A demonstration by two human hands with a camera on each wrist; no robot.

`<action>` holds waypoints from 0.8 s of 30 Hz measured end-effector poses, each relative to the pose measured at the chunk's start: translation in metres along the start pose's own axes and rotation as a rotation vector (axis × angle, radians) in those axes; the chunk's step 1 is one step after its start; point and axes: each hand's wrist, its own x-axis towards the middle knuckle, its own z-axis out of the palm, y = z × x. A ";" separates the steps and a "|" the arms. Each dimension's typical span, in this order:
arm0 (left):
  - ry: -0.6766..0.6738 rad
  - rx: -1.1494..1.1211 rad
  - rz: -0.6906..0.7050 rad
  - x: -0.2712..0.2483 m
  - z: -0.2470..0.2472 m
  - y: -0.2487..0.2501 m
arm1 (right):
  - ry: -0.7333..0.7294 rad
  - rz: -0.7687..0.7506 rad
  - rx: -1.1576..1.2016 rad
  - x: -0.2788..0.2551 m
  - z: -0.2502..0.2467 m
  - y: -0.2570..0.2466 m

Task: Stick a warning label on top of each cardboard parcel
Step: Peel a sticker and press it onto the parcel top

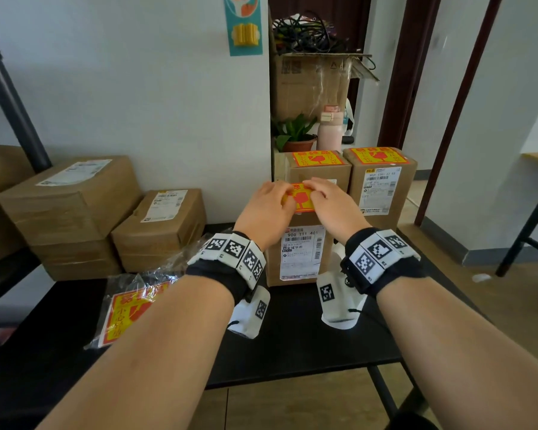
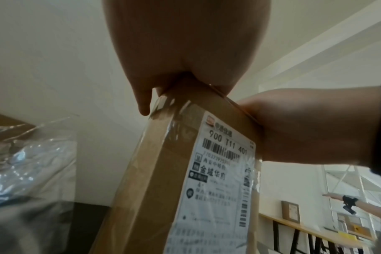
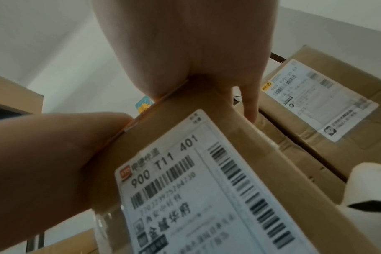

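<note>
An upright cardboard parcel [image 1: 298,252] with a white shipping slip stands on the black table [image 1: 308,342]. A yellow-and-red warning label [image 1: 302,198] lies on its top. My left hand [image 1: 269,203] and right hand [image 1: 330,201] both press flat on that label, fingers fairly straight. The same parcel [image 2: 163,171] fills the left wrist view under my left palm [image 2: 185,51]. In the right wrist view the parcel [image 3: 185,180] sits under my right palm [image 3: 189,43]. Two parcels behind, one [image 1: 319,172] and another [image 1: 382,181], carry warning labels on top.
A clear bag of spare warning labels [image 1: 131,308] lies on the table at the left. Two boxes without warning labels, a large one [image 1: 66,206] and a smaller one [image 1: 162,225], stand against the wall. A potted plant [image 1: 295,135] and a pink bottle [image 1: 330,131] stand behind.
</note>
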 end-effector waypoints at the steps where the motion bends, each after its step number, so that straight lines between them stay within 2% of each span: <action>1: -0.005 0.027 0.019 0.000 0.000 -0.001 | 0.005 -0.009 0.007 -0.001 0.000 0.001; 5: -0.093 0.175 0.037 -0.002 -0.006 0.005 | 0.021 -0.026 0.119 -0.003 -0.001 0.005; 10: -0.090 0.235 0.020 -0.002 -0.004 0.003 | 0.115 -0.011 0.329 -0.016 0.005 0.010; 16: -0.076 0.447 0.049 -0.002 -0.004 0.000 | 0.139 0.053 0.286 -0.016 0.009 0.008; 19: -0.093 0.400 0.051 0.000 -0.004 -0.003 | 0.143 0.060 0.280 -0.023 0.010 0.007; 21: -0.118 0.284 0.018 -0.002 -0.007 -0.001 | 0.175 0.092 0.316 -0.025 0.007 0.005; 24: -0.020 0.089 -0.060 -0.008 -0.018 0.004 | 0.250 0.216 0.281 -0.023 -0.001 0.006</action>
